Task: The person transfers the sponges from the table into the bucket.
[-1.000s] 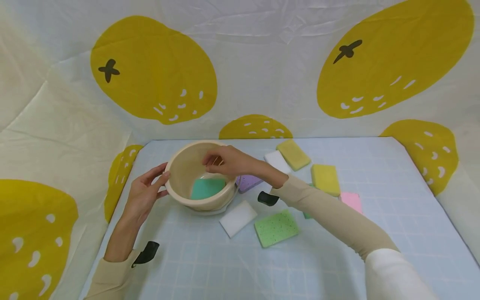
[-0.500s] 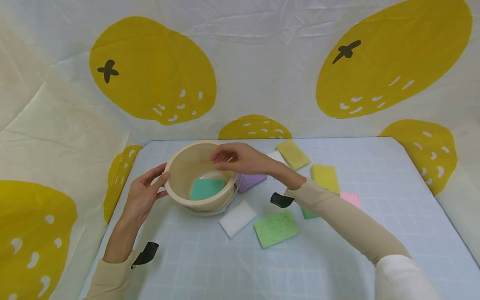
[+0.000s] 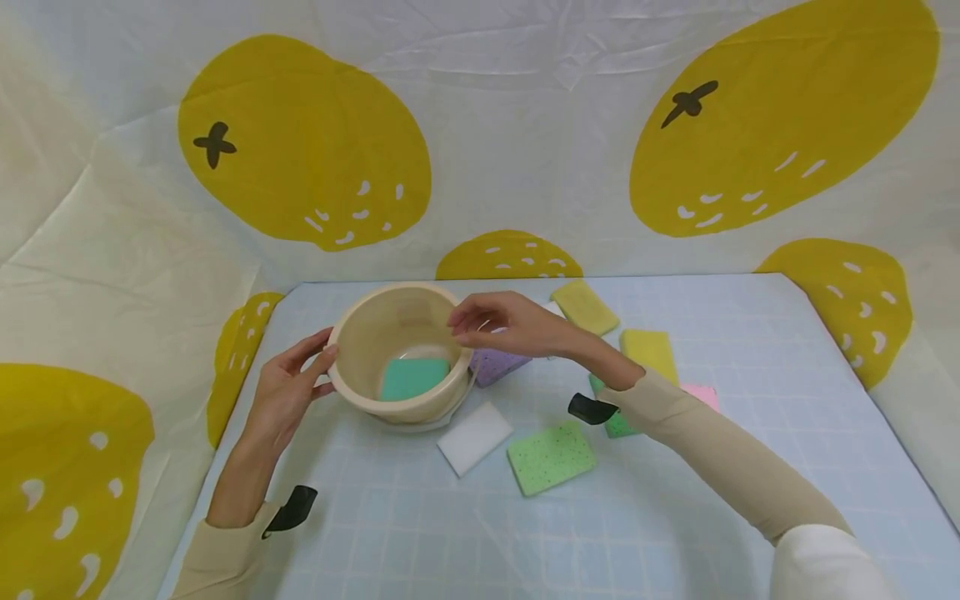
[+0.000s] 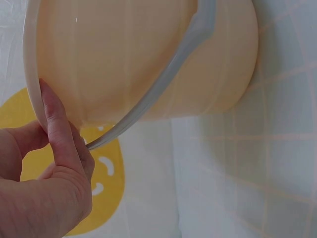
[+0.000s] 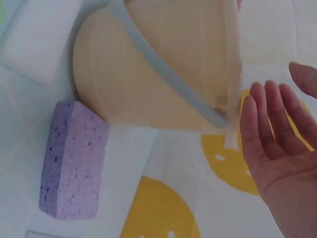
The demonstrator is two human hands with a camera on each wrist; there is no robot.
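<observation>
A cream bucket (image 3: 375,321) with a grey handle (image 4: 163,79) stands at the left of the table, a teal sponge (image 3: 414,379) lying on its bottom. My left hand (image 3: 292,379) pinches the bucket's left rim, thumb on one side and fingers on the other. Just above the right rim is my right hand (image 3: 513,323), fingers loosely bent and nothing in them; the right wrist view shows its bare palm beside the rim. Under that hand, against the bucket's right side, lies a speckled purple sponge (image 5: 74,161).
In front of the bucket lie a white sponge (image 3: 475,439) and a speckled light green one (image 3: 551,458). Farther right are two yellow sponges (image 3: 585,307), a pink one (image 3: 701,396) and a green one (image 3: 618,423) partly behind the right sleeve. A patterned curtain (image 3: 525,150) hangs behind the table.
My right hand has moved right, from over the bucket's opening to its right rim. The left hand, the bucket and the sponges have stayed in place.
</observation>
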